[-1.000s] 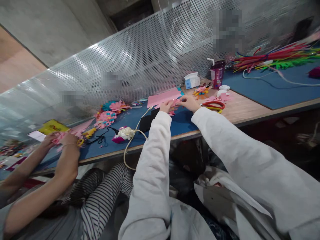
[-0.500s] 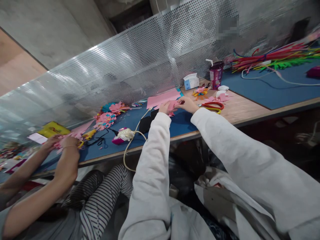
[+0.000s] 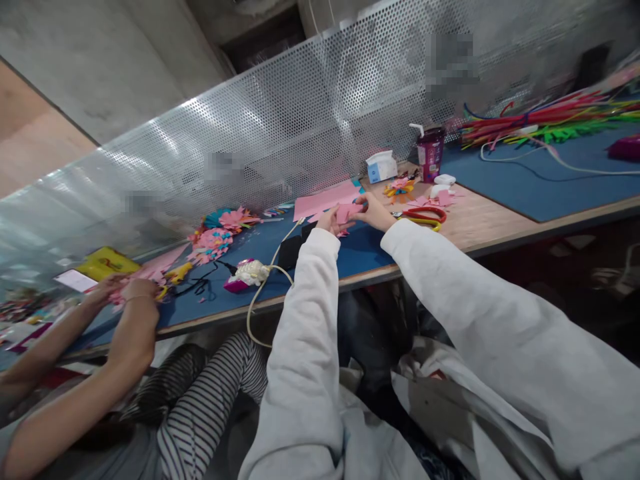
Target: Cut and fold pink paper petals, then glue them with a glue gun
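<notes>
Between my two hands is a small piece of pink paper (image 3: pixel 347 213), held above the blue table mat. My left hand (image 3: pixel 329 220) grips its left side with the fingers closed. My right hand (image 3: pixel 375 212) pinches its right edge. Just behind the hands lies a larger pink sheet (image 3: pixel 320 197). Scissors with red and yellow handles (image 3: pixel 425 217) rest on the wood to the right of my right hand. A black object (image 3: pixel 290 253) lies left of my left hand. Small pink scraps are partly hidden beneath my hands.
At left, a co-worker's hands (image 3: pixel 137 290) handle pink paper. Pink paper flowers (image 3: pixel 213 243), a power strip with a cable (image 3: pixel 250 273), a tissue pack (image 3: pixel 382 167), a purple cup (image 3: pixel 431 155) and bundled coloured strips (image 3: pixel 540 120) lie along the table. A perforated metal screen (image 3: pixel 280 113) stands behind.
The pink piece in my hands has turned so its flat face shows more. My right hand has shifted slightly, its fingers now at the paper's upper right edge.
</notes>
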A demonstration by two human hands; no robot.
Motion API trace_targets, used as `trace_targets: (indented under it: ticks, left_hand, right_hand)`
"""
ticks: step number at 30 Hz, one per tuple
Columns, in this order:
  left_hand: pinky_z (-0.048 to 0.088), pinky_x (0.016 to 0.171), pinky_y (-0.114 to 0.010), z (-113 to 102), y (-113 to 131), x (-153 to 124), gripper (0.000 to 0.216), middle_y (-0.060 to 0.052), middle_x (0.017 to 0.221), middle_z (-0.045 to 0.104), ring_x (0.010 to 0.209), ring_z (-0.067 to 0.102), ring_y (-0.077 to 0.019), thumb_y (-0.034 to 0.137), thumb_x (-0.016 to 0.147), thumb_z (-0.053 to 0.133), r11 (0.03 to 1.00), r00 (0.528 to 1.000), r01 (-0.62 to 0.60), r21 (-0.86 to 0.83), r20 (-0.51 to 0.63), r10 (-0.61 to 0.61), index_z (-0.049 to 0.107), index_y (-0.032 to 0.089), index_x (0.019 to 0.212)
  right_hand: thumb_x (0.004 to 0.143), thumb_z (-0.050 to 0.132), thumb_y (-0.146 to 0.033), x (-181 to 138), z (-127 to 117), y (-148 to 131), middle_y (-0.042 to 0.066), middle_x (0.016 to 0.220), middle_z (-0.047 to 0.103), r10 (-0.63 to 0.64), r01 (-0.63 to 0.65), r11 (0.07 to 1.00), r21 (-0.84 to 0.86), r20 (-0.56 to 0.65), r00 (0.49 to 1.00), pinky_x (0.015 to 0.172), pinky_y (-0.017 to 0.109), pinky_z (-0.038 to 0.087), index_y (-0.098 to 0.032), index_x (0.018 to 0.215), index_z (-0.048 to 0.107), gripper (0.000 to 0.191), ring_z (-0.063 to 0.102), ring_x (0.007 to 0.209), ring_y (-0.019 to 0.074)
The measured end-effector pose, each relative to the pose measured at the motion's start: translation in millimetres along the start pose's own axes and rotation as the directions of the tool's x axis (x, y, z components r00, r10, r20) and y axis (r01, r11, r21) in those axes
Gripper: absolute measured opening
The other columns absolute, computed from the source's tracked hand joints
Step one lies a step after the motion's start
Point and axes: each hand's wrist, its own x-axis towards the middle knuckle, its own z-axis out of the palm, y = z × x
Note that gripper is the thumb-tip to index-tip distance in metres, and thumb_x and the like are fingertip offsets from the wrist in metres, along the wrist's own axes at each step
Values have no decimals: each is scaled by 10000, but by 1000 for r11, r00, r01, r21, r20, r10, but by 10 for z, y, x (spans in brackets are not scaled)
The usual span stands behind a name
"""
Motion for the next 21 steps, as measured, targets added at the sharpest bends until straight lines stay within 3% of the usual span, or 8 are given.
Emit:
trace_targets:
  ticks: [4, 8, 17, 21]
  left_hand:
    - [498, 940, -435, -6, -33, -35, 149, -68, 726, 692, 741, 678, -166, 111, 834, 476, 999, 998, -48, 22, 38, 48, 620, 120, 797]
    - [501, 930, -456, -20, -57, -32, 165, -52, 679, 680, 674, 673, -153, 86, 815, 486, 996, 995, -83, 25, 66, 81, 623, 121, 729]
    - [499, 916, -490, -46, -112, -68, 27, -77, 696, 687, 742, 686, -202, 126, 744, 605, 981, 977, -172, 88, 141, 159, 624, 119, 763]
    - [506, 898, -481, -80, -145, -20, 111, -86, 737, 693, 747, 685, -205, 151, 724, 652, 976, 978, -180, 126, 131, 163, 635, 103, 823]
  right_hand:
    - [513, 782, -381, -1, 9, -18, 33, 880, 514, 13, -14, 999, 30, 16, 1000, 613, 287, 433, -171, 861, 467, 515, 486, 696, 133]
    - [553, 746, -409, -1, 2, -36, 6, 780, 498, 14, -15, 999, 28, 53, 998, 598, 280, 416, -180, 808, 460, 447, 477, 702, 144]
    - [582, 731, -411, 2, -11, -26, 4, 757, 529, 7, -6, 1000, -17, 65, 998, 653, 287, 421, -178, 804, 483, 407, 499, 729, 152]
    - [600, 731, -380, 6, -7, -21, 11, 761, 547, 1, 2, 999, -52, 62, 998, 690, 298, 433, -164, 801, 506, 371, 511, 719, 148]
